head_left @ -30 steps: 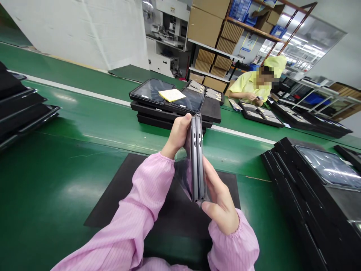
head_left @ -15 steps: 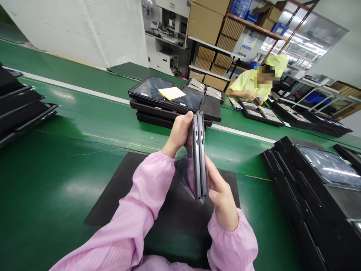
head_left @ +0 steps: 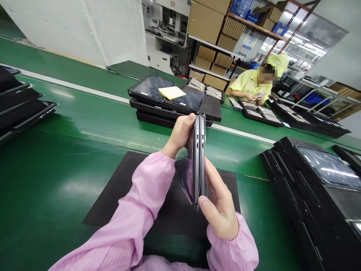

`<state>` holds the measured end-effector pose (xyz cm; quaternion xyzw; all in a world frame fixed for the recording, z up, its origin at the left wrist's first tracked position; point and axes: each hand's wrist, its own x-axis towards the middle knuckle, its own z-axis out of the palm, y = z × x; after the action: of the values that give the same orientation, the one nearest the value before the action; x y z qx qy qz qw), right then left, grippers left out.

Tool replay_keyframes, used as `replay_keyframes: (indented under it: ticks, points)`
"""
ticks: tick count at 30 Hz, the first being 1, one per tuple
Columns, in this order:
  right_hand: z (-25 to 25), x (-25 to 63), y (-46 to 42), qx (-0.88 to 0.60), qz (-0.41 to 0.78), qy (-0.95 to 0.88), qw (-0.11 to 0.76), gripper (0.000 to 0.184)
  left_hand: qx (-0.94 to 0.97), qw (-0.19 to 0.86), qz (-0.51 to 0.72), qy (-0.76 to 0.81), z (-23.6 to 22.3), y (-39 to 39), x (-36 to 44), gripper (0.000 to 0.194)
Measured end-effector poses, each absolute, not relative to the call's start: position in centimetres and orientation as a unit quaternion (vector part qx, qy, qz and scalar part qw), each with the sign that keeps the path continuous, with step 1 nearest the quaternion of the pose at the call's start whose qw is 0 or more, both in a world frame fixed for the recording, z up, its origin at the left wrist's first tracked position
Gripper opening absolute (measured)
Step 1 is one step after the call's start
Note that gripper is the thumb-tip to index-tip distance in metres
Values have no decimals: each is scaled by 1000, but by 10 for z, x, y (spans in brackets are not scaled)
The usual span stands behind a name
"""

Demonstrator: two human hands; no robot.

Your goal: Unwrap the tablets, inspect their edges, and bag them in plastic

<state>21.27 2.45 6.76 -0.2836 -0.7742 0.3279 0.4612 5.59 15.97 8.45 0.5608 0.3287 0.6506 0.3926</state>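
Note:
Two film-wrapped tablets stand on edge, pressed together, with their port sides facing me. My left hand grips their far upper end, its thumb over the top corner. Around the near lower end is my right hand; its thumb lies on the edge and its fingers run along the right face. Clear film hangs loose at the left side of the pair. Below them a black foam mat lies on the green bench.
Ahead, black trays hold tablets with a yellow note on top. More stacked trays stand right and left. Across the belt, a person in yellow handles small flat pieces near trays of parts.
My right thumb has moved left onto the tablets' near lower end. The tablets have shifted slightly in my hands. The person across has raised the pieces in their hands a little.

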Motion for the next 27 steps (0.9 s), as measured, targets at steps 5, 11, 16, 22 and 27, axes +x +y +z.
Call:
replay_keyframes:
  ticks: [5,11,16,22,27]
  points:
    - [68,210,23,-282,335,-768,466,73,564,390,652,323,84,160,56,79]
    - [65,207,22,-272,350,-761,474,81,574,392,650,307,86,159,57,81]
    - [66,209,21,-284,344,-763,467,83,567,425,647,281,91,156,59,82]
    - [66,209,21,-284,349,-761,467,82,564,431,650,269,93,154,61,78]
    - [66,208,22,-282,345,-763,468,83,558,424,658,274,92,156,62,79]
